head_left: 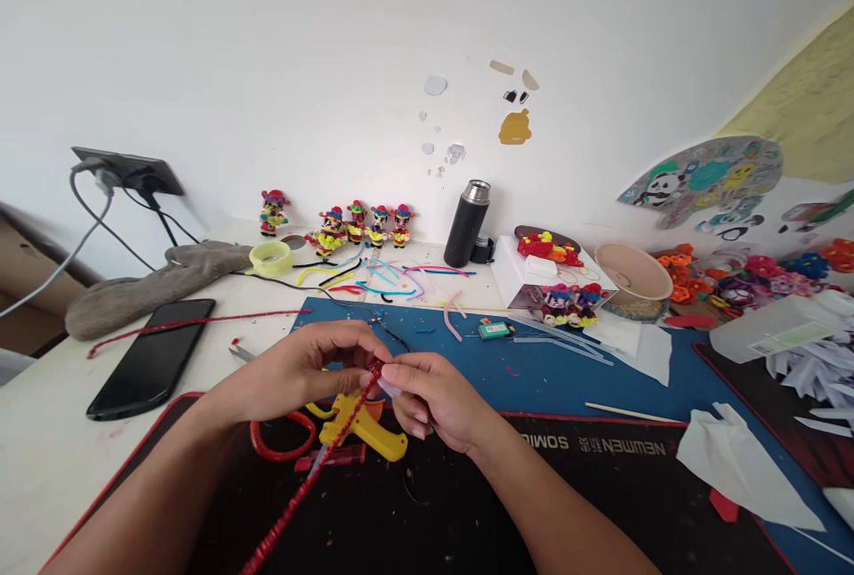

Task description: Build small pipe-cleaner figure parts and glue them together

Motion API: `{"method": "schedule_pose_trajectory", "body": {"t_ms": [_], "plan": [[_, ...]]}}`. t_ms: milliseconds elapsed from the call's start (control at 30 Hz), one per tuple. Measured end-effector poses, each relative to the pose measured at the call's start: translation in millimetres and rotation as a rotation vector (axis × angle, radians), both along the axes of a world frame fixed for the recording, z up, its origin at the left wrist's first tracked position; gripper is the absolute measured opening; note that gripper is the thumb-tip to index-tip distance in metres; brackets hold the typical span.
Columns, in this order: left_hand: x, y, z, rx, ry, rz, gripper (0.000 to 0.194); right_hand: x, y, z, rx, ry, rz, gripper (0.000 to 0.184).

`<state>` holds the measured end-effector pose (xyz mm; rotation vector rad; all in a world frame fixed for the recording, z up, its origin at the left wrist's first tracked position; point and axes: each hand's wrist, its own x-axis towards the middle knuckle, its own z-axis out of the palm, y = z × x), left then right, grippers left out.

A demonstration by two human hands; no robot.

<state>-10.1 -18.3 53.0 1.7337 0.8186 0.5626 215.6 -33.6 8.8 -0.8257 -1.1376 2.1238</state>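
My left hand (313,368) and my right hand (431,397) meet above the black desk mat (600,504). Both pinch the upper end of a long red pipe cleaner (307,481), which runs down and left toward me. The right fingers also press a small pale piece against that tip; I cannot make out what it is. Under the hands lie a yellow glue gun (366,428) and a red pipe-cleaner loop (284,437).
A black phone (153,368) lies at the left. A blue cutting mat (534,370) holds loose pipe cleaners (400,281). Small figurines (364,225) line the wall beside a black flask (467,223). A white box (534,286), bowl (632,272) and paper scraps (740,459) crowd the right.
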Motion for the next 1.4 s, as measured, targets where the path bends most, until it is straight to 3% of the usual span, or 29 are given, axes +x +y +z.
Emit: {"method": "schedule_pose_trajectory", "body": {"t_ms": [267,433,567,733,867,1000,1133,1400], "plan": [[10,-2,-5.2,0.062,0.037,0.117,0.015,-2,1,-1.2,-0.003,-0.033,-0.016,0.047],[10,1,-12.2,0.215,0.053,0.328,0.021,-2,6,-5.4,0.057,-0.124,-0.152,0.053],[9,8,-20.8,0.213,0.047,0.485,0.032,0,9,-8.8,0.222,-0.277,-0.293,0.049],[11,12,-25.3,0.177,0.101,0.561,0.036,-1,5,-7.1,0.534,-0.419,-0.403,0.038],[19,9,-23.9,0.216,0.199,0.565,0.033,-2,1,-10.8,0.784,-0.521,-0.439,0.038],[24,5,-24.4,0.225,0.201,0.515,0.030,-3,-1,-16.3,0.910,-0.587,-0.446,0.034],[25,4,-24.7,0.214,0.180,0.471,0.029,-2,0,-13.0,0.924,-0.541,-0.504,0.024],[21,5,-25.0,0.148,0.140,0.391,0.030,4,3,-7.2,0.868,-0.530,-0.604,0.028]]}}
